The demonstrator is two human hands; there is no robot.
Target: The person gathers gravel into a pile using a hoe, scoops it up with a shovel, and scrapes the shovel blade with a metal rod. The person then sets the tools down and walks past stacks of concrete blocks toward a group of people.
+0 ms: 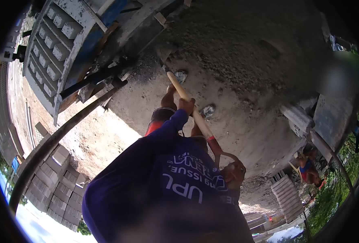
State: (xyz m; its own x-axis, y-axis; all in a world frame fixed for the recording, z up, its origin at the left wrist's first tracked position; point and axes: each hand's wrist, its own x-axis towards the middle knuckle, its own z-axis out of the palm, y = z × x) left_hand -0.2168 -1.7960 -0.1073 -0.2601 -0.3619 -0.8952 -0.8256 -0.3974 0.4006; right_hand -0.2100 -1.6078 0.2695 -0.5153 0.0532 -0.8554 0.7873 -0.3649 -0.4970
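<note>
From where I stand, the long-handled tool's (201, 122) working end is indistinct in shadow; the left hand (186, 106) covers part of its shaft. The shirt (155, 186) blurs low down. A co-worker (307, 171) is too small for detail. Greenery (335, 202) is cut by the black rim.

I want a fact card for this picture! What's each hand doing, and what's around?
Tool: wooden shaft, red handle; far end too dim to tell
Left hand: gripping the shaft
Right hand: on the red handle
Shirt: purple, white letters
Ground: dirt, loose gravel
Blocks: grey, stacked, picture's left
Other person: picture's right
</note>
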